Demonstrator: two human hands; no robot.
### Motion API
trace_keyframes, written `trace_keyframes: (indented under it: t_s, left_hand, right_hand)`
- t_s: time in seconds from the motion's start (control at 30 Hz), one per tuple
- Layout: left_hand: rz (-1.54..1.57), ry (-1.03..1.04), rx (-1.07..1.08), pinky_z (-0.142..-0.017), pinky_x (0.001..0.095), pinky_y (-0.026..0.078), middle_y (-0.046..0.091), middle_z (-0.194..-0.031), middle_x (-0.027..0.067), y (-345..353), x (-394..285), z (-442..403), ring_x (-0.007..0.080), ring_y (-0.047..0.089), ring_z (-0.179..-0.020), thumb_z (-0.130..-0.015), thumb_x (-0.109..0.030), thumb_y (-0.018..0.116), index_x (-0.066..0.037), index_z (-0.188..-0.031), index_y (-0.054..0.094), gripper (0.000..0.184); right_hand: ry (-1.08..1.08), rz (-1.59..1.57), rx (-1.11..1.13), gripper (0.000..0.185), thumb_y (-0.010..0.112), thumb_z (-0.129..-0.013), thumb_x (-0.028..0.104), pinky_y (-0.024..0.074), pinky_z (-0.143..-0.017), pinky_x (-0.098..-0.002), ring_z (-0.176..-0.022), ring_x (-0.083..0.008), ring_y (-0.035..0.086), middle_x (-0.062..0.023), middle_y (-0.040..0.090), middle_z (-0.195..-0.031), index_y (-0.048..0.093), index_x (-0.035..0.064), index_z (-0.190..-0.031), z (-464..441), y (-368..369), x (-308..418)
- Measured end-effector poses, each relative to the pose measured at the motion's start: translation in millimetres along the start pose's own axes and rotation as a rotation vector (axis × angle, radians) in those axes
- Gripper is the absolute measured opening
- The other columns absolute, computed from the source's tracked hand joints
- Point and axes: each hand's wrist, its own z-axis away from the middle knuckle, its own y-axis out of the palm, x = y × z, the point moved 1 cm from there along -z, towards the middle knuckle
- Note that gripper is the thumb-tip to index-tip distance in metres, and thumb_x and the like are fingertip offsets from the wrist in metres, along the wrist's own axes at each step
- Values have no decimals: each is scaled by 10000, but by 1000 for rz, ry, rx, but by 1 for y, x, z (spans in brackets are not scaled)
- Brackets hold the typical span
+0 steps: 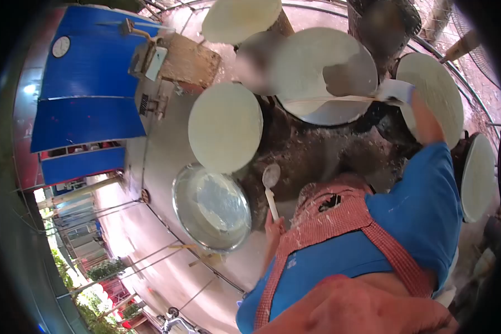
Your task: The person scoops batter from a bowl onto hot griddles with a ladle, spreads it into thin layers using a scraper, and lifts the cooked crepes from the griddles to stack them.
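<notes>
My left hand [273, 228], low and beside the apron, is closed round the pale handle of a ladle [271, 177]. The ladle's bowl points away from me, to the right of a shiny metal basin [179, 195] with whitish liquid in it. My right arm reaches forward over the large round pan. Something white covers much of my right hand [396, 92], and its fingers are blurred. From that hand a long thin stick [331, 99] extends left across the near part of the pan [295, 61]. A darker grey-brown patch [345, 79] shows on the pan's pale surface.
Several round pale-topped vessels stand about: one on the left [225, 128], one at the back [242, 21], others on the right [437, 94] [477, 178]. A dark, stained surface [328, 147] lies between me and the pan. A wooden board [189, 60] and blue panels [89, 61] are further left.
</notes>
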Motion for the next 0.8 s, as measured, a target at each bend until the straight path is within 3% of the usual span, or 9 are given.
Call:
trace_keyframes:
  t_s: [0.1,0.23,0.37,0.4,0.47,0.57,0.63,0.73,0.8]
  left_hand:
    - [-6,-72,70,-302,210,254,400,-534,-20,-20,-11,-3,60,365,-369,-800,-31,521,-175,-1341,247,623]
    - [-56,-65,257,-291,215,259,389,-525,-18,-63,-6,-24,64,343,-347,-798,-29,529,-205,-1344,239,643]
    - [129,-129,359,-284,226,258,341,-508,-10,-88,-9,-17,88,338,-344,-804,-36,501,-269,-1364,158,697]
    - [142,-145,383,-283,225,260,340,-508,-8,-92,-13,-17,87,341,-347,-807,-38,490,-278,-1364,152,694]
    - [235,-169,434,-268,218,274,336,-520,0,-95,-24,-4,86,335,-344,-817,-9,460,-302,-1355,160,682]
    - [392,-79,665,-273,201,273,323,-535,-1,-107,-32,17,78,323,-348,-833,-27,447,-295,-1357,160,655]
    - [555,-174,647,-278,182,281,350,-522,3,-112,-35,36,71,333,-351,-836,-90,467,-277,-1353,188,617]
    - [906,-290,1129,-288,177,300,389,-585,14,-127,-22,22,57,341,-365,-852,-104,446,-274,-1351,197,583]
    - [984,-345,1159,-283,172,291,361,-517,-15,-127,-24,29,44,312,-335,-851,-143,467,-104,-1014,399,181]
  right_hand:
    - [485,-236,-161,231,571,-715,99,418,-492,-260,-557,-113,524,-69,579,-677,602,-1,-920,140,35,19]
    - [374,-986,-768,362,558,-740,95,429,-575,-228,-627,-93,524,-44,605,-751,567,-36,-1077,199,172,83]
    - [471,-323,-902,316,618,-762,240,441,-733,-251,-775,-110,565,-69,642,-872,613,38,-1005,83,289,146]
    - [286,-197,-1073,317,610,-766,273,452,-739,-291,-798,-169,605,-112,638,-894,618,65,-1006,42,318,142]
    - [363,183,-978,313,529,-799,361,459,-671,-399,-760,-336,583,-163,609,-826,598,164,-1033,-13,330,153]
    - [523,394,-908,290,486,-820,363,461,-621,-423,-697,-332,585,-156,592,-744,571,225,-1061,6,331,161]
    - [676,481,-909,266,472,-829,336,461,-588,-436,-653,-329,582,-155,576,-707,557,239,-1062,45,329,152]
    - [701,409,-1039,274,478,-823,335,459,-617,-446,-678,-340,585,-163,595,-726,559,211,-1053,59,329,123]
    - [500,133,-1243,305,509,-796,338,456,-651,-442,-732,-351,583,-169,608,-773,588,141,-1015,30,325,143]
